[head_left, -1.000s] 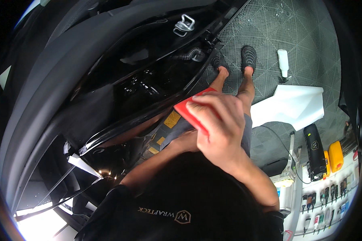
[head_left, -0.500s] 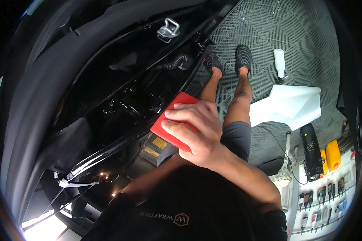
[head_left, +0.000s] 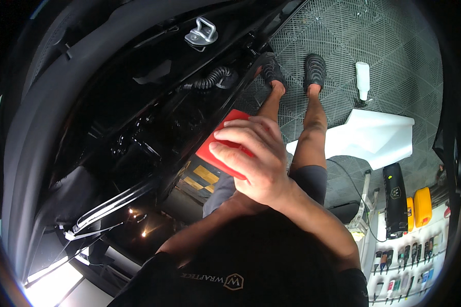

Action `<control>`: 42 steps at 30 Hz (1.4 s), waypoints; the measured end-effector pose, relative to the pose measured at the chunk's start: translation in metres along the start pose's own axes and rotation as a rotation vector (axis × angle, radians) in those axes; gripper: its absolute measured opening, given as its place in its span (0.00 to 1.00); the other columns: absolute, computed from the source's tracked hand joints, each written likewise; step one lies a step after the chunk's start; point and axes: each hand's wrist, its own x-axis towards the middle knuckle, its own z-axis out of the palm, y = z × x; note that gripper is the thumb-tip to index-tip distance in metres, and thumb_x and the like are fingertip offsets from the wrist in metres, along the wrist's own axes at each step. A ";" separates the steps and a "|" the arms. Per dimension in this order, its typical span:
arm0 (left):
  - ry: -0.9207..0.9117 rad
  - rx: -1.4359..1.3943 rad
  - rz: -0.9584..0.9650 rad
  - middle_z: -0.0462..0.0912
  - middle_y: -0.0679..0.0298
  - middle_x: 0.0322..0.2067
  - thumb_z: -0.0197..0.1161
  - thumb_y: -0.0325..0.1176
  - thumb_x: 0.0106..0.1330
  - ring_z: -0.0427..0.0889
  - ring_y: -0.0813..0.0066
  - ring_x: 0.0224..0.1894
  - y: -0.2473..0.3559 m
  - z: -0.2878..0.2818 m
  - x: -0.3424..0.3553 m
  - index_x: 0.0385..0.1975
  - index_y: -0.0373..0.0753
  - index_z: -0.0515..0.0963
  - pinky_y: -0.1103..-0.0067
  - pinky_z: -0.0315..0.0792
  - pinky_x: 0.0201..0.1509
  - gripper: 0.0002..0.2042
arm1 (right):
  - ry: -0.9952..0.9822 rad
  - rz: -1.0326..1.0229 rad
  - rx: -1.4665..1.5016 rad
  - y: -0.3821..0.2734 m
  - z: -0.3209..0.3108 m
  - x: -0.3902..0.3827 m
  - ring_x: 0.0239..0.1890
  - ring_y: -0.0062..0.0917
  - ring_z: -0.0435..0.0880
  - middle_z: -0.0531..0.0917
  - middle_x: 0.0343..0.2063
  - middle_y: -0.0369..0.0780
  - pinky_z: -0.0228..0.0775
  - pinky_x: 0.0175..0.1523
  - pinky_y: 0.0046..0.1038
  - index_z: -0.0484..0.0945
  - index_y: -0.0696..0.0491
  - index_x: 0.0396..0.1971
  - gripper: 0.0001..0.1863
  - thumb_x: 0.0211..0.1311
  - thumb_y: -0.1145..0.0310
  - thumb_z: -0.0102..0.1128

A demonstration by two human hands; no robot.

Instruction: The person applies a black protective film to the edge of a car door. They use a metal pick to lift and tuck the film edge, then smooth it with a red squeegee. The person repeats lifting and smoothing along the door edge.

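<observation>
My right hand (head_left: 258,163) is closed around a flat red squeegee card (head_left: 208,149), its fingers spread over the upper face. The card is held tilted in front of my body, close to the edge of a glossy black car door (head_left: 112,117) on the left; whether it touches the door I cannot tell. From the lower left my other forearm reaches in, and my left hand (head_left: 242,202) lies mostly beneath the right hand and wrist, with its fingers hidden. A metal striker loop (head_left: 202,34) and a ribbed rubber cable boot (head_left: 214,77) show on the black bodywork.
On the grey grid floor lie a white spray bottle (head_left: 362,81) and a cut white sheet (head_left: 381,137). To the right stand a ladder (head_left: 362,202), a black cylindrical bag (head_left: 394,197), yellow containers (head_left: 422,205) and a rack of hand tools (head_left: 405,256). A yellow-striped block (head_left: 202,179) sits below the door.
My view has shifted slightly, so the car parts appear farther left and the floor items farther right. The right hand keeps its grip on the red squeegee card, with a little more of it covered.
</observation>
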 end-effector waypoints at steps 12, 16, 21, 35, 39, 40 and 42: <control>0.072 -0.034 0.020 0.85 0.50 0.55 0.59 0.43 0.78 0.84 0.54 0.60 -0.012 0.004 0.005 0.61 0.41 0.80 0.61 0.77 0.64 0.18 | 0.031 -0.005 -0.005 -0.003 0.004 0.012 0.49 0.30 0.89 0.87 0.46 0.36 0.70 0.58 0.40 0.86 0.48 0.42 0.17 0.49 0.66 0.78; 0.076 0.017 0.028 0.85 0.50 0.55 0.59 0.43 0.78 0.85 0.54 0.60 -0.001 -0.011 0.010 0.61 0.41 0.80 0.61 0.77 0.64 0.18 | -0.007 -0.034 -0.025 0.015 -0.006 0.022 0.48 0.36 0.89 0.89 0.45 0.38 0.71 0.56 0.37 0.88 0.52 0.41 0.22 0.38 0.78 0.74; 0.100 -0.166 -0.114 0.88 0.49 0.48 0.63 0.37 0.74 0.88 0.52 0.53 0.020 -0.036 0.011 0.49 0.37 0.83 0.61 0.80 0.59 0.12 | 0.048 0.109 -0.173 0.018 -0.042 0.019 0.41 0.35 0.87 0.87 0.41 0.37 0.74 0.51 0.36 0.86 0.51 0.50 0.26 0.47 0.82 0.68; 0.299 -0.327 -0.100 0.88 0.48 0.44 0.63 0.37 0.76 0.88 0.48 0.51 -0.006 -0.021 -0.017 0.50 0.39 0.82 0.59 0.80 0.57 0.11 | -0.378 -0.219 0.187 -0.015 0.003 0.026 0.13 0.17 0.69 0.75 0.18 0.32 0.68 0.19 0.25 0.69 0.29 0.77 0.45 0.54 0.67 0.62; 0.300 -0.306 -0.140 0.88 0.48 0.43 0.63 0.38 0.76 0.87 0.46 0.50 -0.020 -0.027 -0.015 0.51 0.39 0.82 0.59 0.80 0.56 0.11 | -0.336 -0.186 0.403 0.011 0.014 0.024 0.13 0.15 0.69 0.74 0.16 0.29 0.70 0.19 0.24 0.78 0.29 0.71 0.40 0.54 0.69 0.60; 0.293 -0.294 -0.153 0.88 0.48 0.43 0.63 0.38 0.76 0.87 0.46 0.50 -0.022 -0.030 -0.015 0.51 0.40 0.82 0.59 0.80 0.56 0.11 | -0.352 -0.175 0.432 0.015 0.016 0.022 0.13 0.15 0.69 0.74 0.16 0.28 0.71 0.19 0.23 0.80 0.30 0.69 0.39 0.53 0.70 0.60; 0.273 -0.251 -0.185 0.88 0.48 0.42 0.62 0.38 0.77 0.87 0.45 0.50 -0.024 -0.040 -0.015 0.51 0.40 0.82 0.59 0.80 0.56 0.12 | -0.232 -0.164 0.550 0.024 0.025 0.018 0.13 0.15 0.70 0.74 0.15 0.28 0.71 0.19 0.22 0.82 0.32 0.68 0.38 0.52 0.70 0.60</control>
